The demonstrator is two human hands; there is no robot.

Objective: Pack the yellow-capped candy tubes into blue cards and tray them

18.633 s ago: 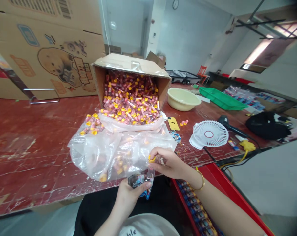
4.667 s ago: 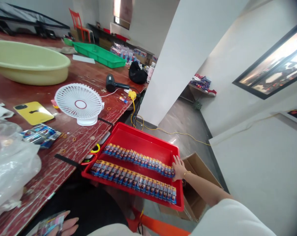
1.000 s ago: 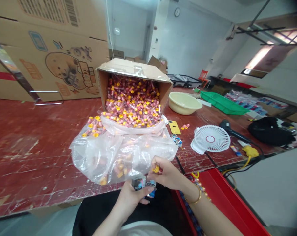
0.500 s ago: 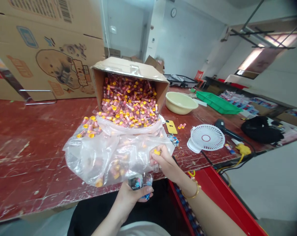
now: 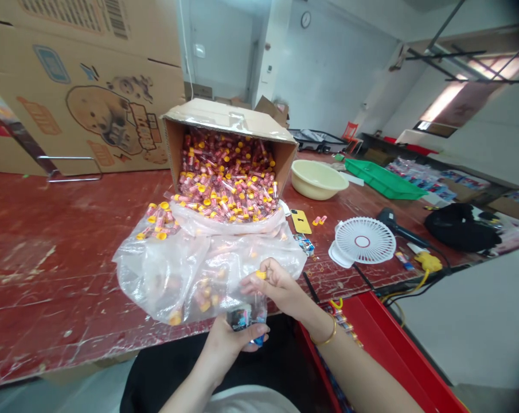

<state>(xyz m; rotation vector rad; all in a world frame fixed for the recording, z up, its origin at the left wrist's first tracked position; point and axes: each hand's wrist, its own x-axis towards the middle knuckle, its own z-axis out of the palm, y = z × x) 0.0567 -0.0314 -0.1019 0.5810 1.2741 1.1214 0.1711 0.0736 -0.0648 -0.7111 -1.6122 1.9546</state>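
My left hand point(image 5: 235, 338) is closed around a small printed packet point(image 5: 242, 318) with clear film, at the table's front edge. Just above it, my right hand point(image 5: 272, 284) pinches a small tube by its yellow cap point(image 5: 261, 275), the tube's lower part being over the film and hard to make out. Behind both hands a translucent plastic bag point(image 5: 156, 281) spills from an open carton point(image 5: 285, 166) lying on its side. Many pink tubes with yellow caps point(image 5: 225, 189) fill the carton, and several more lie on the bag's left part.
A large printed carton point(image 5: 91, 115) stands at the left on the red table point(image 5: 39, 258). To the right are a cream basin point(image 5: 317, 179), a yellow phone point(image 5: 301, 221), a white fan point(image 5: 365, 241), a green tray point(image 5: 383, 179) and a black bag point(image 5: 461, 226). A red bin point(image 5: 383, 344) sits below the table edge.
My right hand has moved left with the yellow-capped tube, from over the bag's right side to just above the packet. My left hand has hardly moved.
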